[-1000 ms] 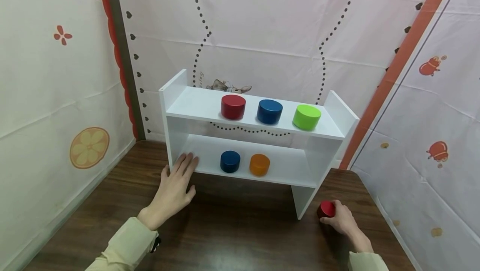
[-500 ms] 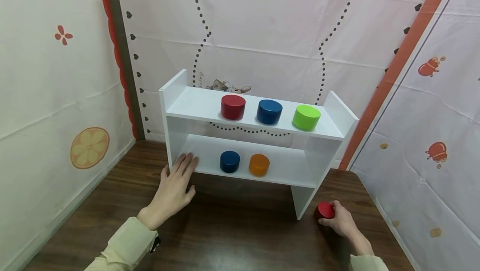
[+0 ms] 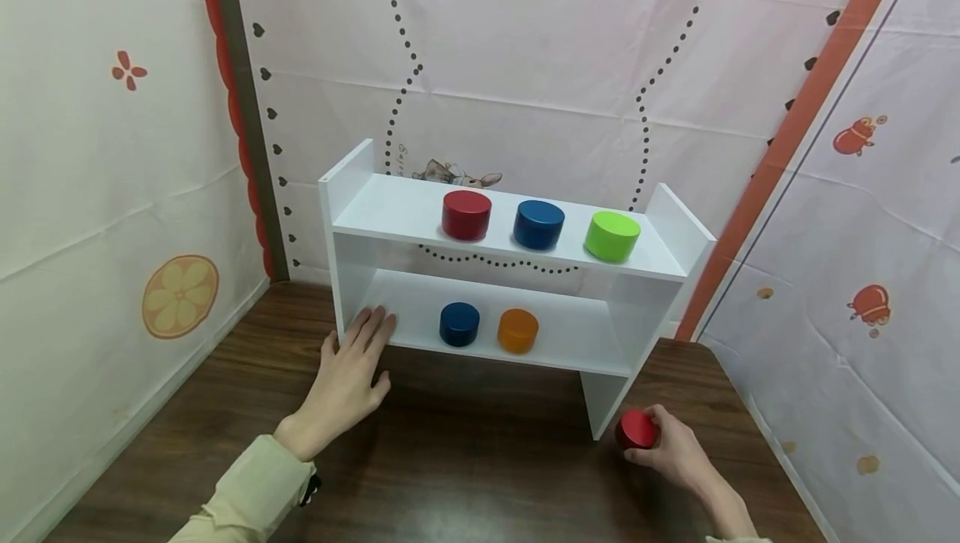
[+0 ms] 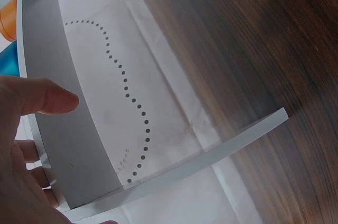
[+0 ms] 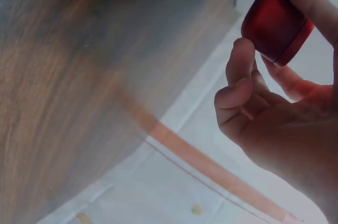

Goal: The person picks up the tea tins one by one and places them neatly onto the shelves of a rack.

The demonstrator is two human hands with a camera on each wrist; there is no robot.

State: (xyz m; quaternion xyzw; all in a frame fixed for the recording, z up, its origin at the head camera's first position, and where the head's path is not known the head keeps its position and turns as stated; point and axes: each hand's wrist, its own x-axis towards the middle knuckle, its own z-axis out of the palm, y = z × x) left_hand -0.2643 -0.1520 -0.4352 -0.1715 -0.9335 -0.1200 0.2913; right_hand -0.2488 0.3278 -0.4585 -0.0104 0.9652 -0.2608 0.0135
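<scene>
A white two-tier shelf [image 3: 390, 218] stands on a dark wooden table [image 3: 465, 460]. Its top board carries a red cylinder [image 3: 466, 214], a blue cylinder [image 3: 538, 223] and a green cylinder [image 3: 612, 235]. On the lower board sit a small blue cylinder [image 3: 459, 324] and an orange cylinder [image 3: 517, 330]. My left hand [image 3: 347, 380] lies flat, fingers straight, touching the shelf's lower left corner [image 4: 68, 145]. My right hand [image 3: 671, 453] grips a small red cylinder [image 3: 636, 429] [image 5: 274, 20] just off the table beside the shelf's right leg.
Patterned white cloth walls [image 3: 112, 193] close in on the left, back and right. An orange stripe [image 3: 795, 126] runs down the right wall. The table's right edge [image 3: 757, 434] lies close to my right hand.
My right hand has drawn the small red cylinder leftward and toward me, lifting it off the table. The left hand has stayed in place.
</scene>
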